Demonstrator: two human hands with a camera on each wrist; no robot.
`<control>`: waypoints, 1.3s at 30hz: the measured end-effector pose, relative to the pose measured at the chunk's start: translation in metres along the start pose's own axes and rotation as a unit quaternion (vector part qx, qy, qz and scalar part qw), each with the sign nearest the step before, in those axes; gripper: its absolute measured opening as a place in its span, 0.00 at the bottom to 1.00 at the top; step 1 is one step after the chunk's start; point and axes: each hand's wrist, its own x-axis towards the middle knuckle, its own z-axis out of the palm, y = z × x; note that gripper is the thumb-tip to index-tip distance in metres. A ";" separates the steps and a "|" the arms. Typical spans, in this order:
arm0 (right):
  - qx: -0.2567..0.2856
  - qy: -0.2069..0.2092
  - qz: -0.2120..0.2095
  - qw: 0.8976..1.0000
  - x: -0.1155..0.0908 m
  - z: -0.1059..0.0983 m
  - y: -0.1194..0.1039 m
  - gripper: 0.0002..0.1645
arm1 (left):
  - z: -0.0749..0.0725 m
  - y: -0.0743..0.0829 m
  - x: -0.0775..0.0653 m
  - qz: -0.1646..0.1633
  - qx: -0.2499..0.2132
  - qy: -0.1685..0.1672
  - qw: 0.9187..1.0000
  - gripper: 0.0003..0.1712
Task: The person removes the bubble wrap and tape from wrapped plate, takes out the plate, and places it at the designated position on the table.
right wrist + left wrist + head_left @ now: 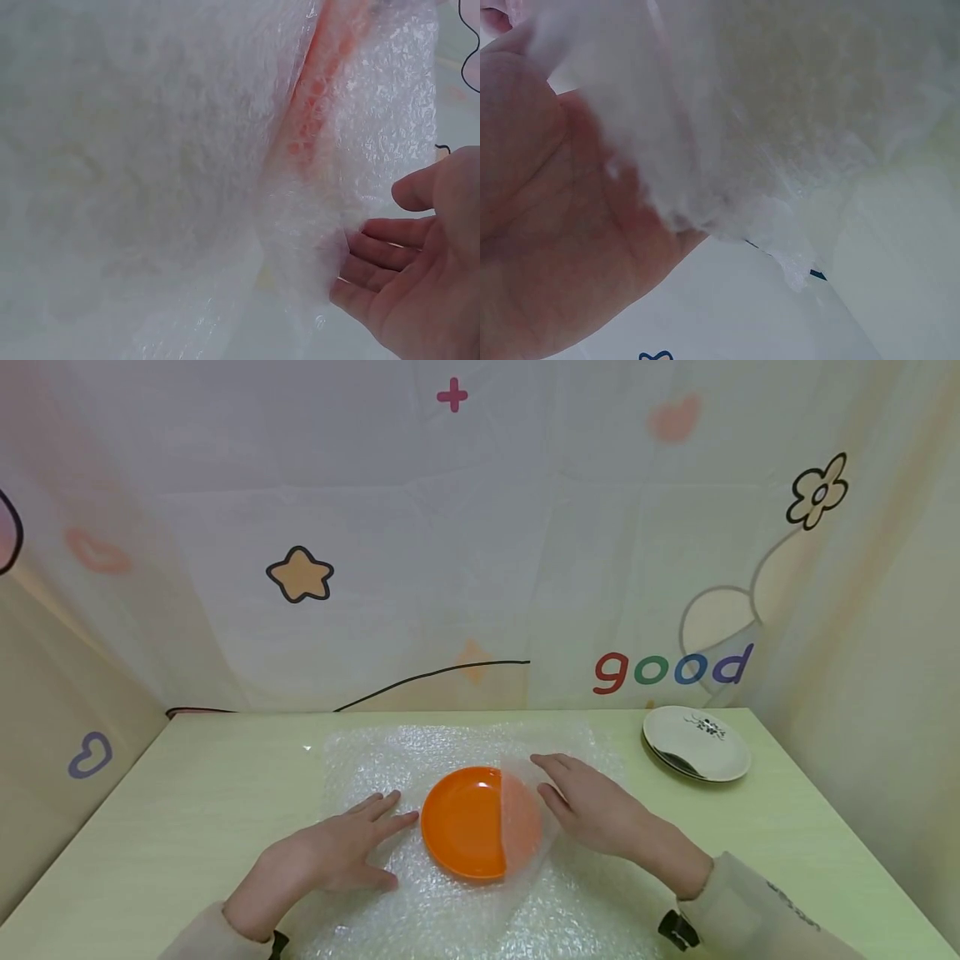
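An orange plate point(461, 827) lies on a sheet of bubble wrap point(397, 752) in the head view. A folded flap of the wrap point(521, 827) covers its right part, where the orange shows paler. To the left of the plate, my left hand point(322, 856) rests on the wrap with fingers spread, fingertips close to the rim. My right hand point(592, 806) is at the flap's right side, thumb apart from the extended fingers. In the right wrist view its fingertips point(360, 296) meet the edge of the wrap. Wrap hides part of the left palm point(570, 240) in the left wrist view.
Patterned white plates point(697, 743) are stacked at the back right of the pale table point(187, 802). A printed curtain point(420, 527) hangs behind the table and along both sides.
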 end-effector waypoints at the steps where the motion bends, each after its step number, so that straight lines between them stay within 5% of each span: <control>1: 0.003 0.001 -0.002 1.000 0.000 0.000 0.000 0.26 | 0.000 0.000 0.000 0.000 0.000 0.001 1.000 0.46; 16: 0.068 -0.013 -0.002 0.998 -0.002 -0.013 0.004 0.13 | 0.001 -0.001 0.000 -0.001 -0.004 0.002 1.000 0.46; 39: 0.067 -0.078 0.019 0.995 -0.011 -0.023 0.012 0.16 | 0.001 0.000 0.001 -0.006 0.000 -0.001 1.000 0.46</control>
